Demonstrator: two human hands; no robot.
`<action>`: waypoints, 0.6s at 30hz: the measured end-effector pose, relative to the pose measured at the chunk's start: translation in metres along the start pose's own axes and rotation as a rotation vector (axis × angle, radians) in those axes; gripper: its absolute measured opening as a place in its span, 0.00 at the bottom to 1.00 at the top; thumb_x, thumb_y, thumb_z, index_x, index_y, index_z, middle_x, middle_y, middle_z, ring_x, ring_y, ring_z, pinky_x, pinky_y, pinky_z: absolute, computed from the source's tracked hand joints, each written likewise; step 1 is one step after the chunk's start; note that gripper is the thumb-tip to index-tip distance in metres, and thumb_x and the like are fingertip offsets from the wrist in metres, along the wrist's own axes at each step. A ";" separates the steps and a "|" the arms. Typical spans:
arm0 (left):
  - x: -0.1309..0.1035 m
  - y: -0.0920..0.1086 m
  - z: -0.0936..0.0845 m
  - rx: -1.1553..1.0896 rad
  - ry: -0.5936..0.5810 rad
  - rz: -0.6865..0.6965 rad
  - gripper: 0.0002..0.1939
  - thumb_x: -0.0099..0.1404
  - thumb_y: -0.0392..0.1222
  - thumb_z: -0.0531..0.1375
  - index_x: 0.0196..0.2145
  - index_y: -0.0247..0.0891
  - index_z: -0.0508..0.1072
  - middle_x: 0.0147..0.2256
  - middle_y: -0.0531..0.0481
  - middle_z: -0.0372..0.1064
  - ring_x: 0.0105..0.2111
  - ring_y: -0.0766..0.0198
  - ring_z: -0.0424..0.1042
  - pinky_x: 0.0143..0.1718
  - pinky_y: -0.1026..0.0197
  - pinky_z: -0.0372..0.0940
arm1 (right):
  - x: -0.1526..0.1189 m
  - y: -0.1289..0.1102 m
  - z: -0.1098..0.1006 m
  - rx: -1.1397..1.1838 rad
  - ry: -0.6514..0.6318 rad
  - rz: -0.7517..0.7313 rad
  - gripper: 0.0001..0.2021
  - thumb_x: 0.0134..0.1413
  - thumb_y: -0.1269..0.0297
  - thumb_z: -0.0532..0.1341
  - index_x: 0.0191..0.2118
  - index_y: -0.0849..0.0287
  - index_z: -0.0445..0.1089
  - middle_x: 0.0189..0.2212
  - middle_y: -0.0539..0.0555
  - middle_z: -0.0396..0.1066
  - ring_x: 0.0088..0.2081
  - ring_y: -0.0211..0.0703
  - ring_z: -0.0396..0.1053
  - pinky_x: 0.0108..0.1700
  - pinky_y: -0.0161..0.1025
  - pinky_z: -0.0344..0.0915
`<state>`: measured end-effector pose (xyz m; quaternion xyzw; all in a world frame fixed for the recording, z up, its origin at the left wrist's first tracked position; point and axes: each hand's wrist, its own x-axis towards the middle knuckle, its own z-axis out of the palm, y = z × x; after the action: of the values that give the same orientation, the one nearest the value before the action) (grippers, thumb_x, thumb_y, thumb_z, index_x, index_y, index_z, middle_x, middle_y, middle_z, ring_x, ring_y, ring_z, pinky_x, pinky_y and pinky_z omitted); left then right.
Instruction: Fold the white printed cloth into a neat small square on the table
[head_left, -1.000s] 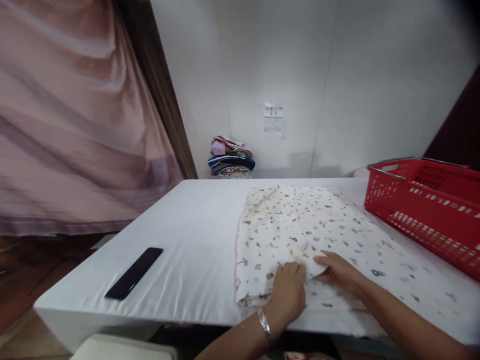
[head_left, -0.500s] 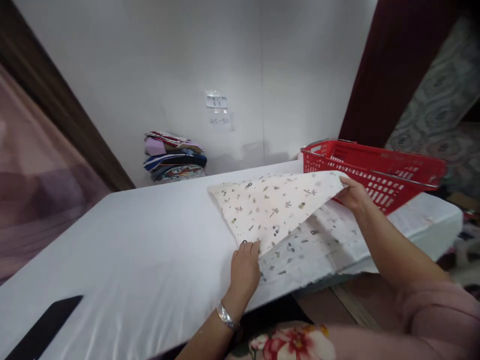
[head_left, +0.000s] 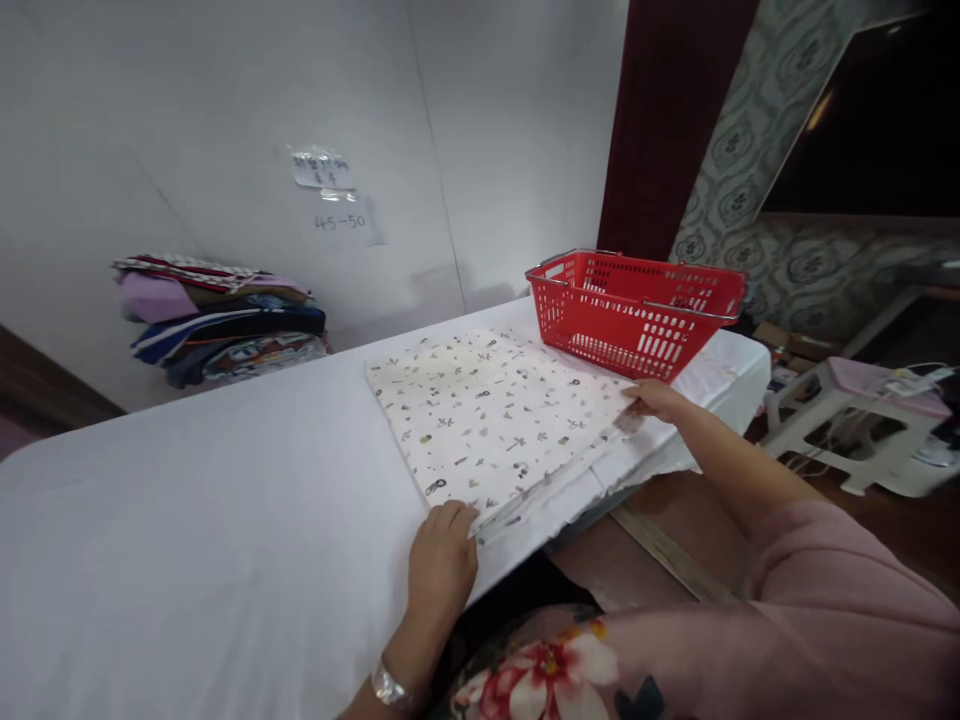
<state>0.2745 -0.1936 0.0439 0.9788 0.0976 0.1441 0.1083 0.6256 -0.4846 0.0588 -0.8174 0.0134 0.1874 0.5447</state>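
Observation:
A cream cloth (head_left: 495, 400) printed with small plants and other little shapes lies nearly flat on the white-covered table (head_left: 225, 520). At its near left corner my left hand (head_left: 444, 555) is closed on the edge, a bracelet on its wrist. My right hand (head_left: 651, 400) pinches the near right corner, close to the red basket. Between the two hands the near edge is slightly raised, and a lower layer shows beneath it.
Behind the cloth's right end stands a red plastic basket (head_left: 622, 310) with metal handles. A pile of folded clothes (head_left: 225, 320) sits by the wall at left, below paper labels (head_left: 341, 218). A white stool (head_left: 847, 420) stands beyond the table's right end.
The raised upper layer has come down over the lower part as my right hand lowered its corner. My left hand still holds its corner. The view has turned to the right.

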 end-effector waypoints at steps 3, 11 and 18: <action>0.000 0.001 -0.002 -0.029 0.087 0.080 0.19 0.53 0.24 0.53 0.40 0.39 0.72 0.41 0.48 0.68 0.43 0.60 0.64 0.46 0.59 0.61 | -0.002 -0.004 -0.011 -0.026 0.001 0.005 0.03 0.54 0.68 0.60 0.33 0.61 0.65 0.18 0.50 0.69 0.21 0.36 0.69 0.24 0.30 0.67; -0.014 -0.006 0.015 0.017 -0.014 0.063 0.17 0.54 0.27 0.54 0.41 0.38 0.72 0.42 0.46 0.68 0.42 0.58 0.65 0.43 0.56 0.62 | -0.015 0.011 -0.006 -0.174 0.009 0.104 0.06 0.53 0.71 0.59 0.26 0.60 0.62 0.12 0.47 0.64 0.15 0.34 0.62 0.17 0.29 0.57; -0.025 -0.018 0.008 -0.029 0.134 0.049 0.13 0.59 0.30 0.51 0.38 0.40 0.71 0.40 0.48 0.67 0.42 0.61 0.65 0.43 0.60 0.63 | -0.025 0.008 -0.007 -0.302 -0.068 0.153 0.08 0.55 0.67 0.58 0.26 0.62 0.64 0.15 0.50 0.67 0.16 0.33 0.63 0.19 0.29 0.56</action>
<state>0.2510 -0.1834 0.0259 0.9673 0.0786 0.2135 0.1122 0.6030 -0.4981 0.0622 -0.8798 0.0289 0.2555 0.3999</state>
